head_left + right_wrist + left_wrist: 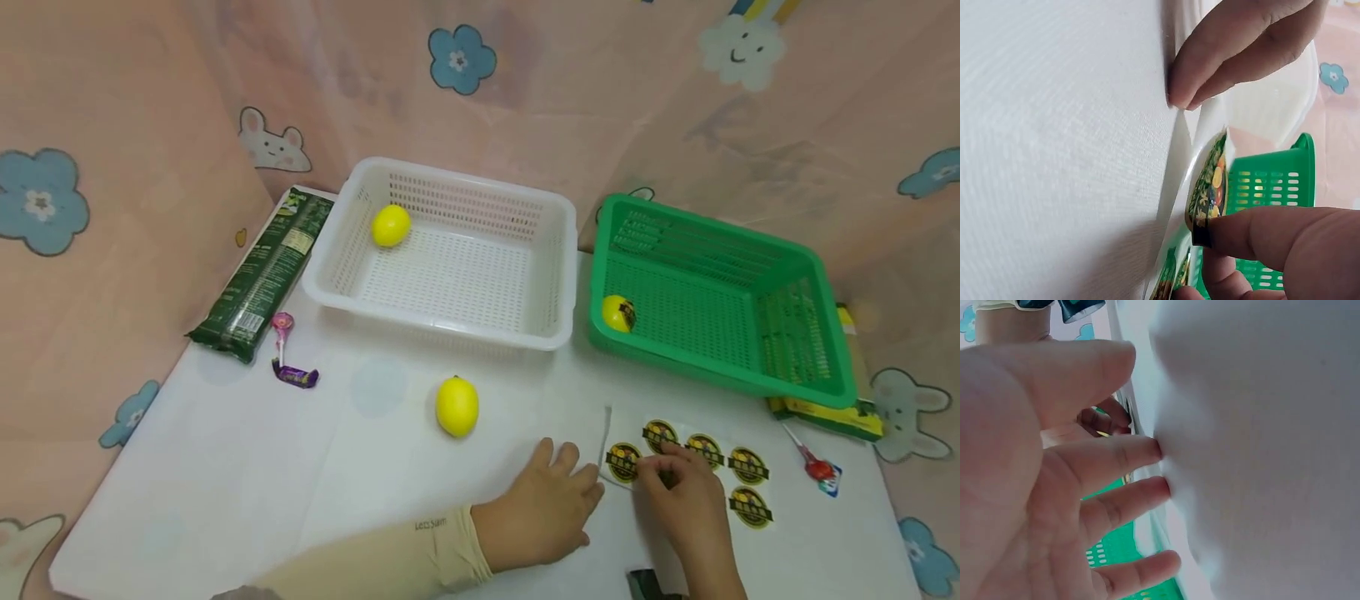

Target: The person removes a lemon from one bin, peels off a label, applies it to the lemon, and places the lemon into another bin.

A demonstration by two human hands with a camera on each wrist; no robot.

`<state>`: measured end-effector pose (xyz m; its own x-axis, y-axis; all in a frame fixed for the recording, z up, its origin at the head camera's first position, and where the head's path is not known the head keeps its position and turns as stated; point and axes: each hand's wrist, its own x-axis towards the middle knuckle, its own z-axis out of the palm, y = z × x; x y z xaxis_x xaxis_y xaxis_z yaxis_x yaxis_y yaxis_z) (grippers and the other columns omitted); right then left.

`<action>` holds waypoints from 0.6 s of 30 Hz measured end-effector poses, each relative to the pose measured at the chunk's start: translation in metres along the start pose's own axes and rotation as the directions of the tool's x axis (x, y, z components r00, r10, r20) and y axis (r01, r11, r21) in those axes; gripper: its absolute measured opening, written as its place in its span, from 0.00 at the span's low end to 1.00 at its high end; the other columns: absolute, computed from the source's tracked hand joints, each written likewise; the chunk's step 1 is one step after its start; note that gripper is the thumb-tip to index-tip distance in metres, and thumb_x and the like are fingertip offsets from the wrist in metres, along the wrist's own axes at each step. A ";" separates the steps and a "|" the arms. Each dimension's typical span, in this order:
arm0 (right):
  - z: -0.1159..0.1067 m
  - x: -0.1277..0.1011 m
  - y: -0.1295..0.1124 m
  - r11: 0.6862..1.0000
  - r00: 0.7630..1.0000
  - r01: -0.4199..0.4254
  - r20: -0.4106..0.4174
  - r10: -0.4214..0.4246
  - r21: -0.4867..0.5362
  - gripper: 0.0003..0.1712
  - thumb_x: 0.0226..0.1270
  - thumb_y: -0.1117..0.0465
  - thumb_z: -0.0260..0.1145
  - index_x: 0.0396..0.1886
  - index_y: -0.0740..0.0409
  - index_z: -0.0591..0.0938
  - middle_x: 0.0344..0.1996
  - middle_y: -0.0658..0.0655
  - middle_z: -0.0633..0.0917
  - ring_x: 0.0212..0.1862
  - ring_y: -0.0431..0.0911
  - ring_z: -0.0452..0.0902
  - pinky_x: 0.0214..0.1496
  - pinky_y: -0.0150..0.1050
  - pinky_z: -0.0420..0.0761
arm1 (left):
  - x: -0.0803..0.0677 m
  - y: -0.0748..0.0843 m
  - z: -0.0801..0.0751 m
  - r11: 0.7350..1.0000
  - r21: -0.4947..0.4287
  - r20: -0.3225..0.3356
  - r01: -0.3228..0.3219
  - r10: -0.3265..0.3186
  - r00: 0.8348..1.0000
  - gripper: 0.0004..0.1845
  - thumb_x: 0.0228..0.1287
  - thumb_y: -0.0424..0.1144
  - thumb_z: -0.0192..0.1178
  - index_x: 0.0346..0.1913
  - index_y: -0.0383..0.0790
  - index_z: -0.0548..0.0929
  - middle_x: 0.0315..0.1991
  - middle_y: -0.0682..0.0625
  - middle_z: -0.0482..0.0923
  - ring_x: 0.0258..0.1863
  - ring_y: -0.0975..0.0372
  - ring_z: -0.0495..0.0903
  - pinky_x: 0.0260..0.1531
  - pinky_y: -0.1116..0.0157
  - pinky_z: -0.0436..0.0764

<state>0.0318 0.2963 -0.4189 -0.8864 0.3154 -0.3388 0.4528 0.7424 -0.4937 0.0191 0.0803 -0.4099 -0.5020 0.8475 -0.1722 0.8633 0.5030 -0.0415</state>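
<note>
My right hand (686, 496) is over a sheet of round black-and-yellow stickers. In the right wrist view its thumb and finger pinch the dark edge of a sticker (1210, 187), which tilts up from the backing sheet. My left hand (542, 510) lies palm down at the left edge of the sheet, fingers spread; in the left wrist view its fingertips (1159, 487) touch the white surface. Other stickers (747, 466) stay flat on the sheet. A yellow lemon (457, 407) rests on the table in front of the white basket (442, 327).
A second lemon (391, 226) is inside the white basket. The green basket (720, 375) holds a lemon (617, 312) bearing a sticker. Left are a green packet (262, 275), a lollipop (282, 323) and a purple candy (296, 376). Right are a red lollipop (817, 468) and a yellow-green package (832, 417).
</note>
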 end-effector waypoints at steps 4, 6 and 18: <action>0.002 0.000 -0.003 1.000 1.000 0.000 -0.007 0.000 0.004 0.19 0.77 0.57 0.65 0.48 0.72 0.88 0.71 0.72 0.72 0.74 0.76 0.56 0.72 0.71 0.58 | -0.002 -0.002 0.002 1.000 -0.003 -0.111 0.015 -0.015 0.994 0.23 0.75 0.68 0.57 0.60 0.61 0.87 0.53 0.61 0.80 0.56 0.58 0.69 0.54 0.57 0.68; 0.002 0.000 -0.004 1.000 1.000 0.003 -0.013 -0.003 -0.005 0.19 0.77 0.57 0.65 0.47 0.71 0.88 0.71 0.72 0.72 0.73 0.76 0.57 0.71 0.71 0.58 | -0.001 -0.002 0.004 1.000 -0.008 -0.188 0.024 -0.025 0.982 0.22 0.75 0.67 0.57 0.57 0.61 0.88 0.48 0.61 0.80 0.54 0.58 0.69 0.50 0.59 0.68; -0.001 -0.001 0.000 1.000 0.999 0.028 0.030 -0.027 -0.013 0.20 0.78 0.55 0.67 0.48 0.71 0.87 0.72 0.71 0.71 0.74 0.75 0.58 0.71 0.70 0.60 | 0.006 -0.001 0.004 0.991 0.135 -0.212 0.009 0.020 0.977 0.23 0.75 0.70 0.53 0.50 0.63 0.90 0.49 0.61 0.79 0.57 0.57 0.67 0.47 0.62 0.68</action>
<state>0.0324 0.2966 -0.4174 -0.8952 0.2774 -0.3489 0.4269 0.7587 -0.4921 0.0156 0.0844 -0.4148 -0.4839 0.8743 0.0391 0.8580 0.4827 -0.1757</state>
